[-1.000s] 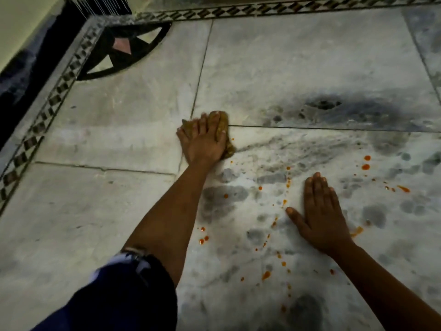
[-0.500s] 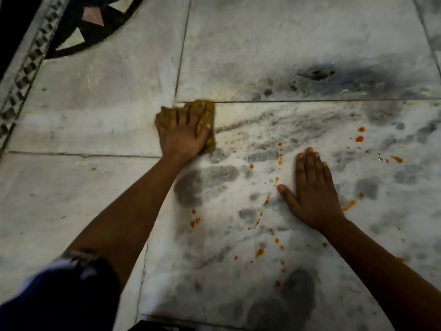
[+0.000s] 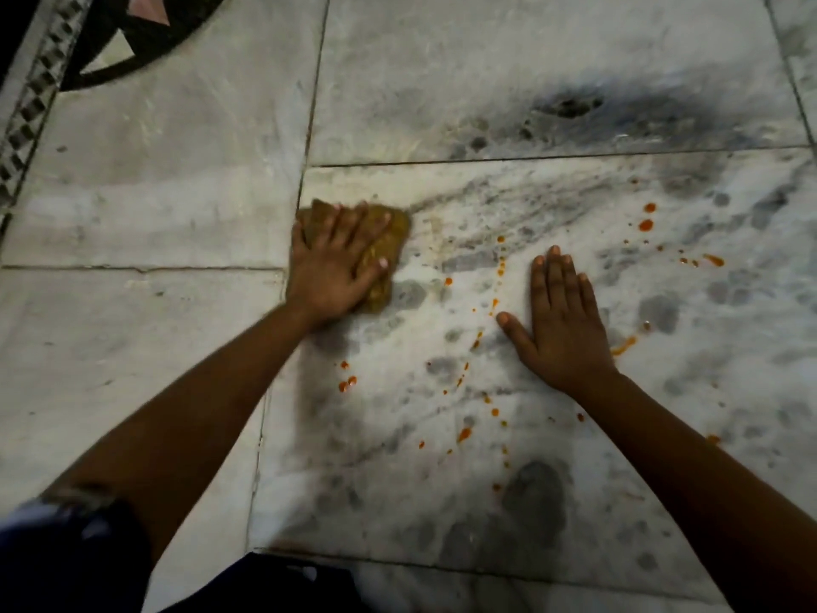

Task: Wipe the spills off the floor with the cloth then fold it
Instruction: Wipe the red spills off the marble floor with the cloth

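A bunched mustard-yellow cloth (image 3: 391, 234) lies on the marble floor (image 3: 177, 205) near a tile joint. My left hand (image 3: 329, 267) presses flat on top of it, fingers spread, hiding most of the cloth. Orange-red spills (image 3: 497, 298) run as a trail of drops between my hands, with more drops at the right (image 3: 646, 224) and below the cloth (image 3: 347, 382). My right hand (image 3: 559, 320) rests flat on the floor, fingers together, holding nothing, just right of the drop trail.
Dark grey veining and a black smudge (image 3: 570, 106) mark the tile beyond my hands. A black-and-white patterned border (image 3: 31, 104) and a dark inlay (image 3: 146, 33) run along the far left. Dark clothing (image 3: 265, 586) shows at the bottom edge.
My left hand has slid the cloth toward me along the tile joint and slightly right. The view has tilted down, losing the far wall border. My right hand stays planted.
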The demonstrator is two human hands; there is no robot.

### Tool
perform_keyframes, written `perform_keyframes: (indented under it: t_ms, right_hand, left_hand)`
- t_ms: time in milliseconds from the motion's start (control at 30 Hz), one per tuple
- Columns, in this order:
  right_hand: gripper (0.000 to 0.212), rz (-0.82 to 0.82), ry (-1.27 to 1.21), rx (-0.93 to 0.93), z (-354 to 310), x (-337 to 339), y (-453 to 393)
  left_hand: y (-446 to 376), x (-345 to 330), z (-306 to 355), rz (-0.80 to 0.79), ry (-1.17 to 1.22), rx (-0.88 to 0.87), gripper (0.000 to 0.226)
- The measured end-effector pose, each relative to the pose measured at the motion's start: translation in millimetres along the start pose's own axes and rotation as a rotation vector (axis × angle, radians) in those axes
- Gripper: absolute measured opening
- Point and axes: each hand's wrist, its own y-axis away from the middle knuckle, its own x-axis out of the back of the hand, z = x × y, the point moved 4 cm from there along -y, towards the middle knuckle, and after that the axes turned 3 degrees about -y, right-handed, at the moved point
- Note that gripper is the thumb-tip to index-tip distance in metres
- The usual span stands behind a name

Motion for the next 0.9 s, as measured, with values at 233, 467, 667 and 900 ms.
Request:
perform_keyframes:
  t_ms: [233,467,667,900]
  right_hand:
    - [0.092,-0.055,-0.001,-0.002,0,1,1]
    - [0.093,-0.036,-0.020,0.014,0,1,-1]
    - [0.087,-0.011,0.002,0.012,1,-1,1]
    - [0.094,-0.012,0.014,0.009,2,0,0]
  left_hand:
    - [-93,20,43,-0.137,0.029,0.134,0.056]
    - [25,-1,75,-0.054,0.016,-0.293,0.058]
    - [-56,11,19,-0.024,0.078,0.192,0.054]
    - [-32,9,84,-0.048,0.000,-0.096,0.062]
